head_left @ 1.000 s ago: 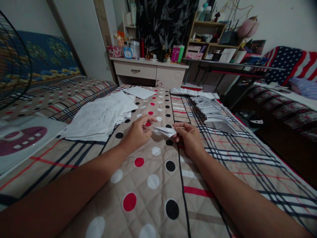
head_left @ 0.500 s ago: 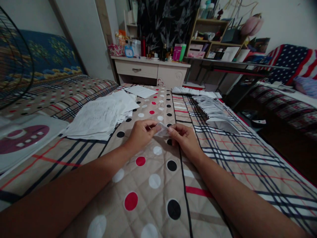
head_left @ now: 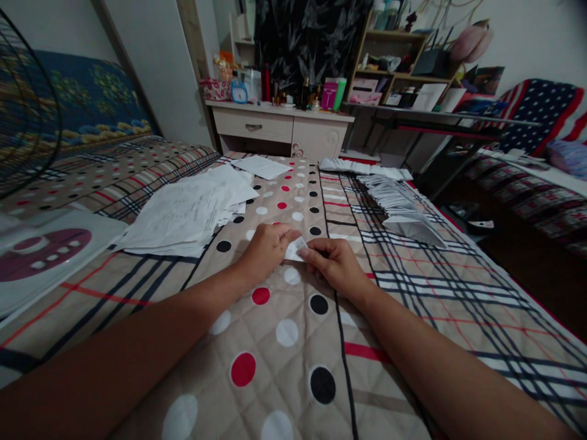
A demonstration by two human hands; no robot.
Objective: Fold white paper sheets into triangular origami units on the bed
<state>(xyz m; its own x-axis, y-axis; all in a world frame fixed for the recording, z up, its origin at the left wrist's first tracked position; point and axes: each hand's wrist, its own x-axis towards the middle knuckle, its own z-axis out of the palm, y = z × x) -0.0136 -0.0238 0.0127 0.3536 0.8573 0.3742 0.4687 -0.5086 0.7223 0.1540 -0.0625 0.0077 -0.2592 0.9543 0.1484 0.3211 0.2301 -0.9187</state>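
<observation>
A small folded piece of white paper (head_left: 295,249) with faint print is held between my two hands, just above the quilted bed cover (head_left: 270,391). My left hand (head_left: 266,245) pinches its left side between thumb and fingers. From the right, my right hand (head_left: 337,263) grips the other edge, thumb on top and fingers curled beneath. Left of my hands lies a loose stack of printed white sheets (head_left: 178,211). Off to the right, a row of folded papers (head_left: 389,198) stands packed closely together.
A plastic bag with a purple print (head_left: 46,253) lies at the left edge. Farther back are a single white sheet (head_left: 261,166) and another strip of folded papers (head_left: 364,168). A white dresser (head_left: 275,128) stands beyond the bed, and a fan guard (head_left: 27,104) is at upper left.
The paper has turned so that a flat printed side faces up. My right hand has shifted slightly left and down, closer to my left hand. The stacks have stayed in place.
</observation>
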